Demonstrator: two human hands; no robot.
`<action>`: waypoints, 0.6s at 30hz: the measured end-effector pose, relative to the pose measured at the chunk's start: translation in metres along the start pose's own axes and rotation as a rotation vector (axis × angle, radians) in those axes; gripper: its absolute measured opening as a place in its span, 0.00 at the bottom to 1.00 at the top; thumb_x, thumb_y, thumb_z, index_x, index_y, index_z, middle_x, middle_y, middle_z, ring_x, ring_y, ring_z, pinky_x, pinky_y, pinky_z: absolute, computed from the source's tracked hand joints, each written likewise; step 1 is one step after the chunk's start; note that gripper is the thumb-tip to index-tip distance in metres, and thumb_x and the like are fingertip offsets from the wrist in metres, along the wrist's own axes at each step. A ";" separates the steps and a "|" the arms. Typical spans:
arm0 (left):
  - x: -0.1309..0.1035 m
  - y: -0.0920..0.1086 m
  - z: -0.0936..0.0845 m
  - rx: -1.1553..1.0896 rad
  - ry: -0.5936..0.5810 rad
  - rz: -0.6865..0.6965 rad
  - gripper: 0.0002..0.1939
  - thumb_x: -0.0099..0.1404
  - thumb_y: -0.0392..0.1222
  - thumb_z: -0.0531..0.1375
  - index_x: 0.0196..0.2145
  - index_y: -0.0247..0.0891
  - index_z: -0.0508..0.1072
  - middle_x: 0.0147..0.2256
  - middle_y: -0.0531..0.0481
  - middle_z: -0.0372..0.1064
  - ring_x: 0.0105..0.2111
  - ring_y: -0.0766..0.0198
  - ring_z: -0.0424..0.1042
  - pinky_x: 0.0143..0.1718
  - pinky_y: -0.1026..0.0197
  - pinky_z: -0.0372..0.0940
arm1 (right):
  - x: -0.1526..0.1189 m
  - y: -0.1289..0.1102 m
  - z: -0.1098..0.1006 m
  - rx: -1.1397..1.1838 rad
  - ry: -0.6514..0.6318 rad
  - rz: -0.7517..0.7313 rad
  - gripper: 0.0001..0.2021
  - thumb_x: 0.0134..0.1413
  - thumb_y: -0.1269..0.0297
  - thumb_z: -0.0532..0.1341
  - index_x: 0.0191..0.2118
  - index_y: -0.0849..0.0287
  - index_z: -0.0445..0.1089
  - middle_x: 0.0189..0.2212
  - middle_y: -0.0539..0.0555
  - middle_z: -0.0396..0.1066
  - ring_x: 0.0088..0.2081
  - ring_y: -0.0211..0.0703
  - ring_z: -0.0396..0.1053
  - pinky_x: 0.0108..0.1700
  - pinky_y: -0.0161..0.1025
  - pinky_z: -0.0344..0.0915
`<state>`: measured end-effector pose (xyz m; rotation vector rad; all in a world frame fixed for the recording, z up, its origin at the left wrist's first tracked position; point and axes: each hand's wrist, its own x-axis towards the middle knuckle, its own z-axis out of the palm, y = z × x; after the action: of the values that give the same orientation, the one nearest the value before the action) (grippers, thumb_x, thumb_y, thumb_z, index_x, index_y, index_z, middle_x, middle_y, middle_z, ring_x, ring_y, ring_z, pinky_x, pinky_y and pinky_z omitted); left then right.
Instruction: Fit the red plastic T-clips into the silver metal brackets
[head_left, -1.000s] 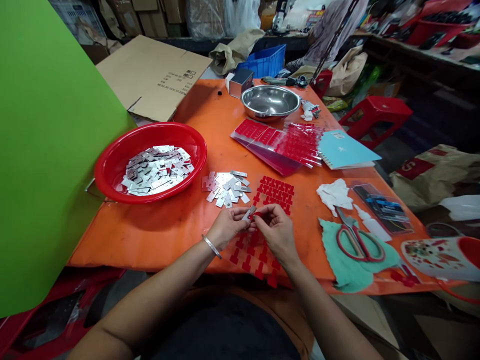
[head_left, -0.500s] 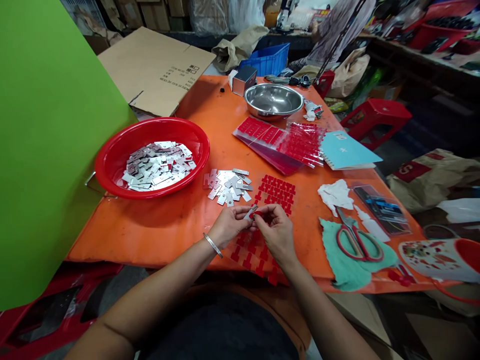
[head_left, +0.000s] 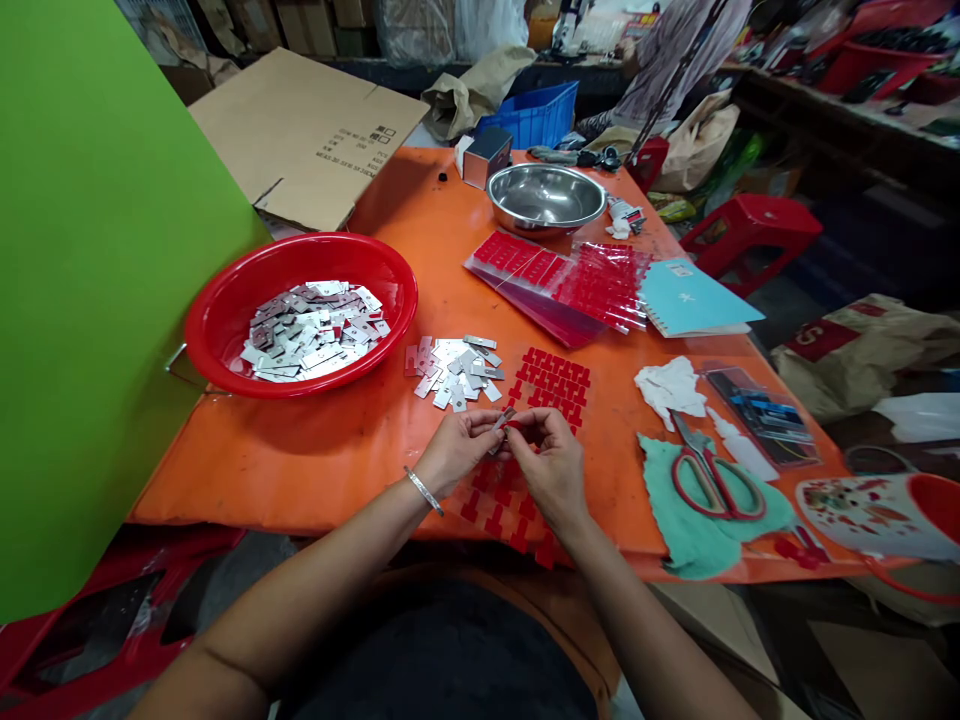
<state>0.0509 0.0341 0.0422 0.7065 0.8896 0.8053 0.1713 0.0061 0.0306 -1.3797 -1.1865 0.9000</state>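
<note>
Between its thumb and fingers, my left hand pinches a small flat metal plate. My right hand meets it fingertip to fingertip, closed on a red sticker at the plate's edge. Below both hands lies a clear sheet of red T-shaped stickers, partly covered by them. Just beyond my left hand is a loose pile of metal plates. To the left, a red basin holds many more such plates.
A steel bowl, packs of red sticker sheets and a blue notebook sit farther back. Red-handled scissors rest on a green cloth at right, beside a white mug. A green panel stands at left.
The metal plate has tilted slightly in my left fingers, with both hands staying together in nearly the same place. The view has shifted very slightly.
</note>
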 end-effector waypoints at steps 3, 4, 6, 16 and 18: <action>0.000 -0.002 0.001 0.021 0.042 0.040 0.14 0.53 0.36 0.64 0.39 0.30 0.75 0.31 0.46 0.74 0.27 0.68 0.71 0.30 0.66 0.68 | -0.003 0.001 0.000 -0.064 0.008 -0.059 0.06 0.52 0.62 0.60 0.34 0.56 0.63 0.30 0.50 0.67 0.27 0.39 0.68 0.26 0.37 0.71; 0.000 -0.003 0.002 0.025 0.058 0.055 0.13 0.53 0.36 0.64 0.38 0.30 0.75 0.30 0.46 0.74 0.27 0.68 0.71 0.30 0.66 0.68 | -0.004 0.001 0.000 -0.096 0.005 -0.082 0.05 0.53 0.62 0.59 0.35 0.56 0.64 0.30 0.51 0.67 0.27 0.39 0.69 0.28 0.38 0.71; 0.000 -0.004 0.003 0.030 0.078 0.081 0.13 0.54 0.36 0.64 0.38 0.30 0.75 0.30 0.47 0.74 0.26 0.68 0.71 0.30 0.66 0.68 | -0.005 0.001 -0.001 -0.173 0.004 -0.137 0.05 0.55 0.62 0.57 0.36 0.56 0.65 0.31 0.52 0.68 0.30 0.40 0.69 0.32 0.40 0.70; -0.001 -0.007 0.005 0.044 0.062 0.107 0.13 0.55 0.37 0.63 0.40 0.30 0.74 0.27 0.48 0.74 0.25 0.67 0.72 0.31 0.64 0.70 | 0.008 -0.009 -0.007 -0.289 0.114 -0.208 0.04 0.53 0.64 0.58 0.30 0.58 0.67 0.37 0.55 0.64 0.40 0.43 0.65 0.31 0.36 0.65; -0.002 -0.008 0.005 0.040 0.053 0.115 0.14 0.55 0.37 0.62 0.40 0.30 0.74 0.27 0.48 0.74 0.25 0.67 0.72 0.31 0.64 0.70 | 0.009 -0.010 -0.007 -0.280 0.108 -0.185 0.04 0.53 0.65 0.58 0.30 0.58 0.67 0.37 0.55 0.65 0.40 0.43 0.65 0.32 0.36 0.65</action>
<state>0.0571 0.0279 0.0392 0.7798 0.9210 0.9137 0.1779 0.0126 0.0418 -1.4907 -1.3690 0.5373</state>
